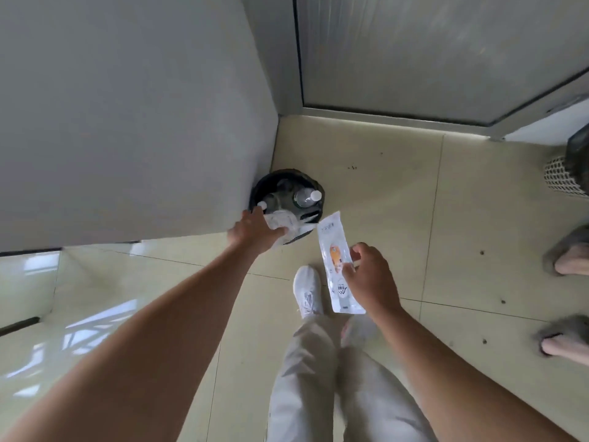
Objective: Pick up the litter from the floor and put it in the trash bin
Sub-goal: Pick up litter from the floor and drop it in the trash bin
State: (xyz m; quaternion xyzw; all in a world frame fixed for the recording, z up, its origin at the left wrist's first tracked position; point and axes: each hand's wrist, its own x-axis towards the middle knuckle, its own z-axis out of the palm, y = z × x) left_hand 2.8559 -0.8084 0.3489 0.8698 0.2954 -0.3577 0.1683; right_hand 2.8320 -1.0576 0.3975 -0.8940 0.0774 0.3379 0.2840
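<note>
A small black trash bin (pixel 259 186) stands on the tiled floor against the grey wall's corner, with clear plastic bottles (pixel 306 196) inside. My left hand (pixel 253 232) reaches over the bin's near rim and grips a crumpled clear plastic wrapper (pixel 283 222). My right hand (pixel 371 275) hovers to the right of the bin, pinching a long white snack packet (pixel 334 250) with an orange picture, held upright above the floor.
A grey wall (pixel 127 116) fills the left, a frosted door (pixel 430 52) the back. My white shoe (pixel 307 290) and beige trousers are below. Another person's feet in grey slippers (pixel 565 250) stand at the right edge, near a white mesh basket (pixel 561 177).
</note>
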